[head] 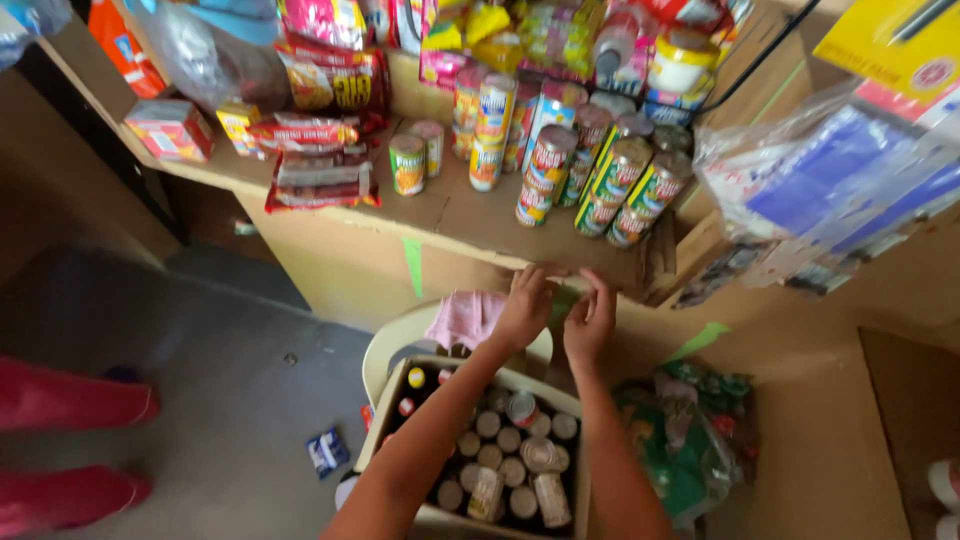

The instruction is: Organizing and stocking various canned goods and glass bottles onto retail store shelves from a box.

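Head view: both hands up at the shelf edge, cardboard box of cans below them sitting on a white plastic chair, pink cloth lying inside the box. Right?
Not quite. In the head view the pink cloth lies on the white plastic chair behind the cardboard box, not inside it. The rest holds: left hand and right hand are at the shelf edge, with the cans below.
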